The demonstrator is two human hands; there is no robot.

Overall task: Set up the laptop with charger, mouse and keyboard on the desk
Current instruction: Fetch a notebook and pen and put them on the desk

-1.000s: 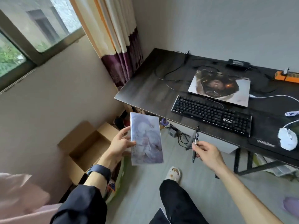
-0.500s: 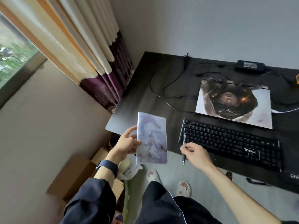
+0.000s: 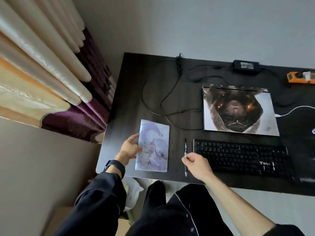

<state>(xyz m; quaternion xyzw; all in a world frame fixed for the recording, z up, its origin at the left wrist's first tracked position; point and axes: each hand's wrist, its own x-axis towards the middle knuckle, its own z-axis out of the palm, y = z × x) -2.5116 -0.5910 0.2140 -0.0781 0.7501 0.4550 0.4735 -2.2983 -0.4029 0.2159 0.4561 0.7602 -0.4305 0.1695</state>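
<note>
- My left grip (image 3: 130,148) holds the left edge of a pale notebook (image 3: 153,147), fingers curled at its side; the book seems to lie flat on the surface (image 3: 136,91), though I cannot be sure.
- My right grip (image 3: 196,163) pinches a dark pen (image 3: 185,147), which runs lengthwise away from me.
- The keyboard (image 3: 238,157) lies just right of that grip, the closed laptop (image 3: 238,111) beyond it, and the charger (image 3: 245,65) farther back.
</note>
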